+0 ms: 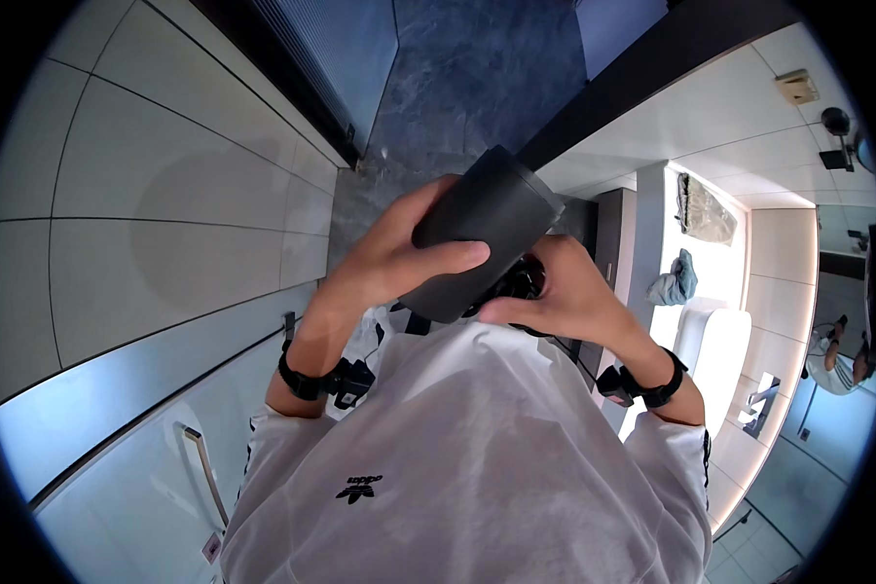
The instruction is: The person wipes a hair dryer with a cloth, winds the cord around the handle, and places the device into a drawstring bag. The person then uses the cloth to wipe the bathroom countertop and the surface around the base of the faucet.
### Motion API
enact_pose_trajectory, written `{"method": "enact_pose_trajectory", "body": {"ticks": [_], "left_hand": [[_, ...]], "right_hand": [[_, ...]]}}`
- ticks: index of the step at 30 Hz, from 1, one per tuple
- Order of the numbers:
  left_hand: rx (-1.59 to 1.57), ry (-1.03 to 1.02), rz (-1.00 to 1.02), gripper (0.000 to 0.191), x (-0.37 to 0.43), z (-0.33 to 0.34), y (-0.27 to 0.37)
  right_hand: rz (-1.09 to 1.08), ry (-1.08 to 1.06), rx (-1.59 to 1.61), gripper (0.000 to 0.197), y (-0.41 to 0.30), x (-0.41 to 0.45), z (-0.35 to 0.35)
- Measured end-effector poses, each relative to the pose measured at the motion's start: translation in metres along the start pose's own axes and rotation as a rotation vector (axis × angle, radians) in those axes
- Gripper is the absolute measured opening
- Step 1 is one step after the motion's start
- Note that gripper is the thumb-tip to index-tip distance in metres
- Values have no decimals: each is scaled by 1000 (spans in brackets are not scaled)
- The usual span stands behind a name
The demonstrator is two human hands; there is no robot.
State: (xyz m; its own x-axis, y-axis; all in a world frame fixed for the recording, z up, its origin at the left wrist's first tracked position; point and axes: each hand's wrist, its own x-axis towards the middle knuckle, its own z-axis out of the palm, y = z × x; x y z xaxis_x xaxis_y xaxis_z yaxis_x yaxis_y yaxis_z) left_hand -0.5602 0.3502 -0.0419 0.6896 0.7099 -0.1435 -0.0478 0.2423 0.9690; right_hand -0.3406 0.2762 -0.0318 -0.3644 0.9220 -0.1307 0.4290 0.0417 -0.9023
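Observation:
My left hand (401, 252) grips a matte dark grey, tube-like container (485, 230) from the side, with the thumb across its front. The container is tilted, its upper end leaning to the right, and a thin seam runs near that end. Close to its lower right side, my right hand (558, 292) is curled around a glossy black object (518, 281). Much of that object is hidden behind the container and my fingers, so its exact kind is unclear. Both hands are in front of my chest, above the white T-shirt (474, 438).
On the right is a lit white counter with a washbasin (712, 350), a crumpled grey-blue cloth (675, 281) and a clear plastic bag (704, 208). A wall tap (759, 401) and mirror stand beyond. At left are a tiled wall (160, 168) and a glass panel with a handle (204, 467).

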Motion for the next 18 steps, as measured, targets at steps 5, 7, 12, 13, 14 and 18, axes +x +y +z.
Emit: {"method": "enact_pose_trajectory", "body": {"ticks": [5, 7, 12, 13, 14, 18], "left_hand": [[-60, 97, -19, 67, -10, 8, -4], [-177, 103, -46, 68, -13, 7, -4], [-312, 90, -190, 72, -16, 1, 2], [-309, 60, -206, 72, -17, -1, 2], [-308, 60, -208, 72, -18, 0, 4], [-445, 32, -221, 73, -23, -4, -9]], "right_hand": [[26, 133, 22, 55, -4, 2, 7], [19, 117, -55, 53, -10, 1, -2], [-325, 273, -253, 44, 1, 4, -11], [-282, 210, -230, 40, 1, 3, -14], [-239, 147, -205, 36, 2, 1, -16], [-19, -220, 281, 32, 17, 5, -25]]}}
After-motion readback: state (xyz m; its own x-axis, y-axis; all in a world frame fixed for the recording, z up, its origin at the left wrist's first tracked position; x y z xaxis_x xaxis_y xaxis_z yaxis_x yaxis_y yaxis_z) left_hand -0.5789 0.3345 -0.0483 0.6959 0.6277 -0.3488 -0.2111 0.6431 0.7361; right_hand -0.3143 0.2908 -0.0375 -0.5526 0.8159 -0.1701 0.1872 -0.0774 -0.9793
